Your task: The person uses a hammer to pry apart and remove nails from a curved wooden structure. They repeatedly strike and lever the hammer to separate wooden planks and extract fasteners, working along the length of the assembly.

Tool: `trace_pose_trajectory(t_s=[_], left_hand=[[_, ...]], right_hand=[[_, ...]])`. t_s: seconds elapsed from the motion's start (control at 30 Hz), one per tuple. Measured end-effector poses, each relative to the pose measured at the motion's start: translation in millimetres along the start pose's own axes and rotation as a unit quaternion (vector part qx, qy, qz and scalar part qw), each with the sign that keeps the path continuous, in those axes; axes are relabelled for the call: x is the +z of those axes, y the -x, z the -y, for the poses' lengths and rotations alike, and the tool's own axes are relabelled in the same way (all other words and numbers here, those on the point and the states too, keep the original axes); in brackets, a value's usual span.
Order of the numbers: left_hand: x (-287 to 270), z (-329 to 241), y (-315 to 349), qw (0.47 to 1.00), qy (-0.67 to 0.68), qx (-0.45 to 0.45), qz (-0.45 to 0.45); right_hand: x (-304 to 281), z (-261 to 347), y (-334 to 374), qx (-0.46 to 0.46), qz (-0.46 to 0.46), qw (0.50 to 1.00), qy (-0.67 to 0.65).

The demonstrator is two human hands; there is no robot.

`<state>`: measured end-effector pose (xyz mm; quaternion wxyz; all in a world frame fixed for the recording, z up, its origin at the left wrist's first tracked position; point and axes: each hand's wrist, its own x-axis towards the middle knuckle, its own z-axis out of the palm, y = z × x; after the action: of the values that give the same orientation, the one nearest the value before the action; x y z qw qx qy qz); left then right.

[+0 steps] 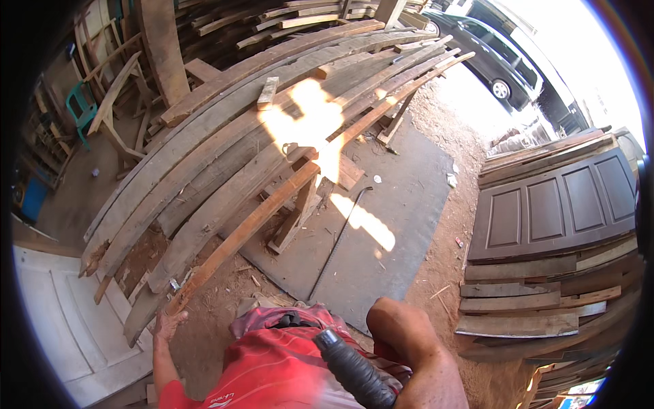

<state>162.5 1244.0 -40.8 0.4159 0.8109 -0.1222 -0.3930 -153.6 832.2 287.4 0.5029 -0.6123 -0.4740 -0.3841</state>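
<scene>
My left hand (169, 326) is at the near end of a narrow reddish-brown wooden plank (255, 209), its fingers closed round the edge. This plank slopes away from me and rests across a wooden trestle (296, 217). My bent right arm (409, 334) shows at lower right with the elbow pointing forward. The right hand itself is hidden below the lower edge. Close beside that forearm, a thick handle wrapped in black (354, 368) rises into view; its other end is cut off. Several weathered planks (211, 184) lie side by side just left of the held one.
A long hooked metal bar (338, 244) lies on a grey sheet (409, 225) on the ground. Brown panelled door (552, 204) and stacked boards (511, 303) stand right. A white panelled door (75, 320) is at left, a green chair (80, 112) beyond. A dark car (484, 51) is parked behind.
</scene>
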Motion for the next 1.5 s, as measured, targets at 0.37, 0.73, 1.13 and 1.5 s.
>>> trace_pose_trajectory(t_s=[0.37,0.73,1.13,1.5], left_hand=[[41.8,27.4,2.1,0.973,0.199,0.048,-0.105],[60.8,22.5,4.9,0.964,0.223,0.090,-0.111],[102.4,13.9,20.1,0.881,0.366,-0.074,-0.291],[119.2,-8.8,54.1,0.879,0.405,-0.083,-0.239]], right_hand=[[3.2,-65.8,-20.7,0.029,-0.047,0.998,0.023],[-41.3,-91.0,68.9,0.200,-0.333,0.906,0.170],[-135.8,-180.5,295.0,0.490,-0.691,0.477,0.233],[-162.1,-200.2,341.8,0.587,-0.640,0.457,0.191]])
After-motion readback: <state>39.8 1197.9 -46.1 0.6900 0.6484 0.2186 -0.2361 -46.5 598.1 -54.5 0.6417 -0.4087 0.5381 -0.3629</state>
